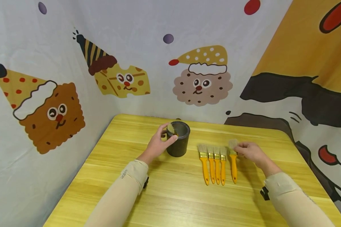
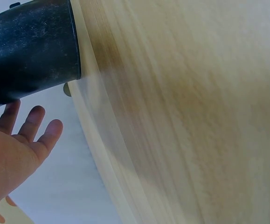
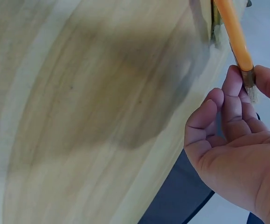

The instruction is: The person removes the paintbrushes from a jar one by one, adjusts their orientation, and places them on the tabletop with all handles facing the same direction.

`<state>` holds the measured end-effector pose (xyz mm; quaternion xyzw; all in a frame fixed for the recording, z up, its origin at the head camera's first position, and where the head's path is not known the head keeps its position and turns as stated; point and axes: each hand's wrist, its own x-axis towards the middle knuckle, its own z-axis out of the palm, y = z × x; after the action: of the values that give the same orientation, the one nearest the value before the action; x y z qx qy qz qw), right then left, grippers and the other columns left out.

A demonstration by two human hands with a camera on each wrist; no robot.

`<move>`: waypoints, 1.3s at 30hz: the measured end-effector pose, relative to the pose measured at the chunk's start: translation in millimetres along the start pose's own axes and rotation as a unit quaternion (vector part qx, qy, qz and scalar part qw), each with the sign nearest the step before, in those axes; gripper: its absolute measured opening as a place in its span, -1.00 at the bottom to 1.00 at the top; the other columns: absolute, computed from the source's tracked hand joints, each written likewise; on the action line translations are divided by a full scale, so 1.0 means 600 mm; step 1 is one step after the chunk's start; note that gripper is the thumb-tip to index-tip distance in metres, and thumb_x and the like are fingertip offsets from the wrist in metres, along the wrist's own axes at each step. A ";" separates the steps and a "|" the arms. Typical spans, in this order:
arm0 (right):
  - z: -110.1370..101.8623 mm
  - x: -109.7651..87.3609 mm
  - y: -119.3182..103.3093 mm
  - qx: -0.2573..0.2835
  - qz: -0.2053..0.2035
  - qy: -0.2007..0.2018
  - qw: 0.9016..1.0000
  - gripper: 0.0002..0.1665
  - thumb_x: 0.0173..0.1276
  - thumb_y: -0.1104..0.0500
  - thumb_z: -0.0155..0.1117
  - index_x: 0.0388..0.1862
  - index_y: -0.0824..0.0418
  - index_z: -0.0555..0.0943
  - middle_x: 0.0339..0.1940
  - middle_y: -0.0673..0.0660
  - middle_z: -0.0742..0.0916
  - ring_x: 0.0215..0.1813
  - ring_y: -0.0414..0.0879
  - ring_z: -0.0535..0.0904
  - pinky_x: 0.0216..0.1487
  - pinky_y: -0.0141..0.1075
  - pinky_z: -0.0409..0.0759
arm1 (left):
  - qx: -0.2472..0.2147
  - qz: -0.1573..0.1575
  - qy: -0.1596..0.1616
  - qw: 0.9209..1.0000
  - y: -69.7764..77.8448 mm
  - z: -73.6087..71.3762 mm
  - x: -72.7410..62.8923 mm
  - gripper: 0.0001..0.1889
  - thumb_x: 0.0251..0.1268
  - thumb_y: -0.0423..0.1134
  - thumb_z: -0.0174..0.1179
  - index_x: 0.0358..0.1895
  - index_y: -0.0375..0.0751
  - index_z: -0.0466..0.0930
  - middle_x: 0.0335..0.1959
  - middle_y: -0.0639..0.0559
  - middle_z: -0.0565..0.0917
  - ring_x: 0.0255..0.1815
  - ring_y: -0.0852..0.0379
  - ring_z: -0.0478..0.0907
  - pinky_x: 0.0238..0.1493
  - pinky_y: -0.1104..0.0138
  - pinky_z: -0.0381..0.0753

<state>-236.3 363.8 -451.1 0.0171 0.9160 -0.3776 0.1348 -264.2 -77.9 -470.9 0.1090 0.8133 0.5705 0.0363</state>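
A black cup [image 1: 177,146] stands upright toward the back of the table. At its rim my left hand [image 1: 158,143] pinches a paintbrush [image 1: 170,128] between thumb and forefinger, bristles up; its handle is hidden. Three fingers of that hand spread beside the cup in the left wrist view. My right hand [image 1: 251,152] pinches another paintbrush [image 1: 234,167] near its metal band, and the orange handle [image 3: 237,39] points toward me. Just left of it several paintbrushes [image 1: 212,160] lie side by side, bristles away from me.
The yellow wood-grain table [image 1: 170,201] has its back edge close behind the cup. A white cloth [image 1: 147,28] printed with cartoon figures hangs behind and along the left side.
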 end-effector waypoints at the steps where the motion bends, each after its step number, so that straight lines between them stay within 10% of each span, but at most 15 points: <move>1: 0.000 0.000 0.002 -0.001 0.002 -0.001 1.000 -0.40 0.71 -0.11 0.14 0.26 0.43 0.55 -0.03 0.24 0.71 0.06 0.08 0.59 0.07 -0.03 0.65 | -0.001 -0.001 -0.001 1.000 0.001 0.000 0.000 -0.23 0.37 0.45 0.28 0.57 0.69 0.14 0.57 -0.06 0.45 0.55 -0.19 0.41 0.46 -0.22 0.50; 39: 0.021 0.016 0.026 -0.039 0.005 -0.005 0.999 -0.39 0.64 0.02 0.26 0.30 0.56 0.57 -0.12 0.24 0.80 -0.12 0.00 0.68 -0.09 -0.19 0.69 | -0.004 -0.001 0.000 1.000 -0.004 0.000 0.003 -0.21 0.32 0.49 0.28 0.56 0.69 0.16 0.56 -0.08 0.45 0.57 -0.29 0.39 0.46 -0.25 0.49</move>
<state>-240.7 365.8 -473.0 0.0145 0.9291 -0.3411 0.1420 -266.2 -78.2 -473.3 0.1077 0.8113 0.5734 0.0377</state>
